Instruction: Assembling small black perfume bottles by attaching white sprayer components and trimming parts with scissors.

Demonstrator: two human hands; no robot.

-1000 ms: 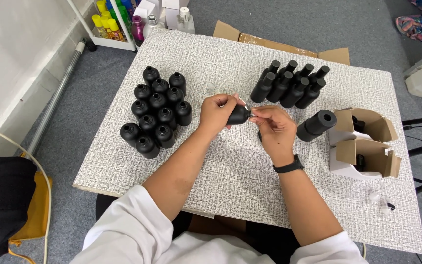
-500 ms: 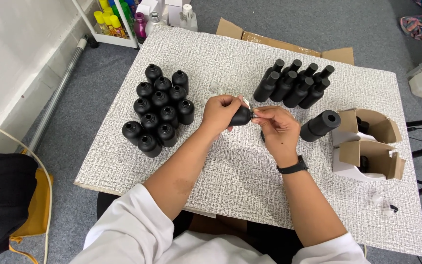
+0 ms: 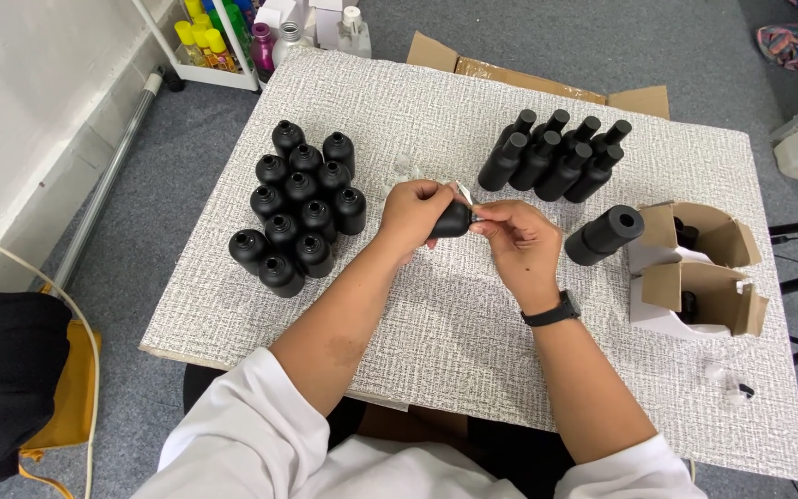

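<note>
Holding item: one matte black bottle [image 3: 454, 219], above table centre, clasped in left hand [image 3: 415, 214]; right hand [image 3: 521, 242] fingertips pinching a small white piece at its end. Hazard: an elbow sweep could likely topple the upright bottle cluster [image 3: 299, 208] nearby.

The small bottle [image 3: 453, 220] held in the hands looks like dull black plastic, not shiny. The bunch of bottles [image 3: 299, 205] at 9 o'clock and the row of bottles [image 3: 556, 159] at 1 o'clock look the same. The table cover [image 3: 473, 314] looks rough and woven. The little boxes [image 3: 695, 268] at 3 o'clock are plain brown and white cardboard. The sleeves [image 3: 251, 444] are soft white cloth.
</note>
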